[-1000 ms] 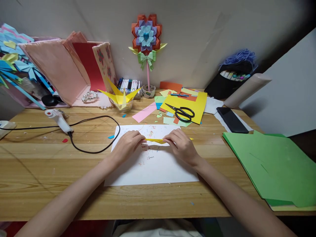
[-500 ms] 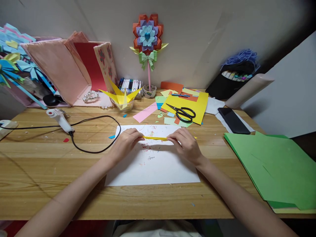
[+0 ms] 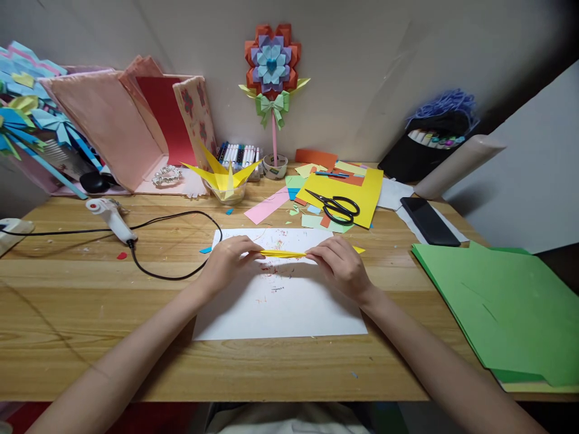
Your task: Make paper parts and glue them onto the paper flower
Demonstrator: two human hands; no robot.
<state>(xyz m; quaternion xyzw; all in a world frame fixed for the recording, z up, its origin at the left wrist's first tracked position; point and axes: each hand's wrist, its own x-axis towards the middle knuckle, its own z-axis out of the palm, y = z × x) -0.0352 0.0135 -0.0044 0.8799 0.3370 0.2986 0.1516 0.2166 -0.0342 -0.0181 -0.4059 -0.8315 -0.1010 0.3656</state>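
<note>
Between my two hands stretches a narrow strip of folded yellow paper [image 3: 284, 254], held level above a white sheet [image 3: 280, 313] marked with small coloured scribbles. My left hand [image 3: 231, 260] pinches its left end between thumb and fingers. At the other end my right hand [image 3: 340, 264] is closed on it the same way, and a yellow tip sticks out beyond that hand. My fingers cover both gripped parts. Behind the hands lie black-handled scissors [image 3: 337, 208] on a yellow paper sheet [image 3: 368, 190], among coloured scraps.
A white glue gun [image 3: 113, 222] with a looping black cord lies left. Yellow folded paper [image 3: 221, 178] rests in a clear bowl; a paper flower [image 3: 271, 63] stands behind. Right are a phone [image 3: 429, 222], green sheets [image 3: 515, 307] and a black pen bag [image 3: 402, 147].
Both hands keep their hold in nearly the same place. The yellow strip has turned slightly and shows a little more of its face; more of its tip shows past my right hand.
</note>
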